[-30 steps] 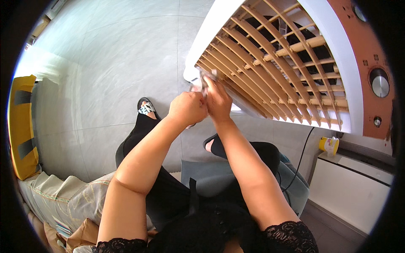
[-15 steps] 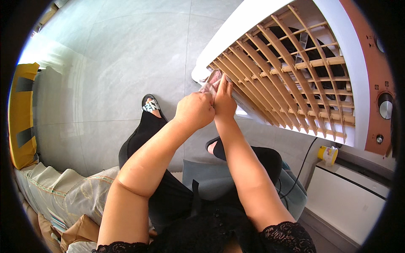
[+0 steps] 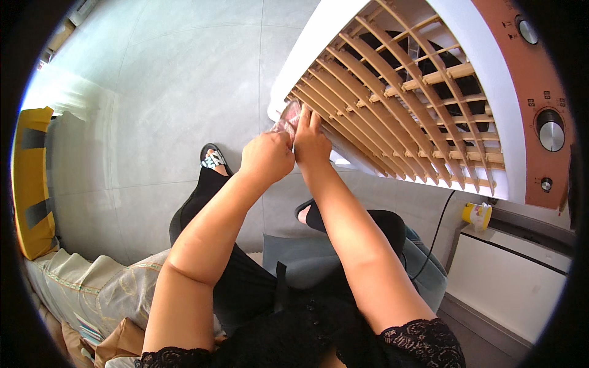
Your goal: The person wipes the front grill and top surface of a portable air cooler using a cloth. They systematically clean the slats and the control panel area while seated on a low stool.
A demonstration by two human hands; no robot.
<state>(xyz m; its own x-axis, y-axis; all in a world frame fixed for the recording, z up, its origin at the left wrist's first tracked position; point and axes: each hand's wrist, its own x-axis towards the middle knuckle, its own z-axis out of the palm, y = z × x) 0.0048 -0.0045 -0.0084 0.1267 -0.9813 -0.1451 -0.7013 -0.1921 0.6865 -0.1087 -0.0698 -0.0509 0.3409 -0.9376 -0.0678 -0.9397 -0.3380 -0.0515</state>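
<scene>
Both my hands meet at the lower part of a white appliance (image 3: 288,58) with a tan slatted grille (image 3: 392,101), a fan showing dark behind it. A pinkish cloth (image 3: 288,118) is bunched between them, against the grille's edge. My left hand (image 3: 267,157) is closed in a fist with the cloth coming out of its top. Beside it, my right hand (image 3: 313,140) presses on the cloth and the slats, its fingers pointing up and partly bent. Its thumb side is hidden by the left hand.
The appliance's brown panel with a knob (image 3: 550,130) is at the right. A black cord (image 3: 438,236) runs down near a grey stool (image 3: 291,260). A yellow container (image 3: 477,216) sits on a white cabinet (image 3: 503,282). At the left are a yellow-and-grey object (image 3: 30,184) and a fabric-covered seat (image 3: 123,285).
The appliance and both hands have shifted a little left in the view, as the view itself has moved. Both hands stay at the same edge of the grille with the cloth.
</scene>
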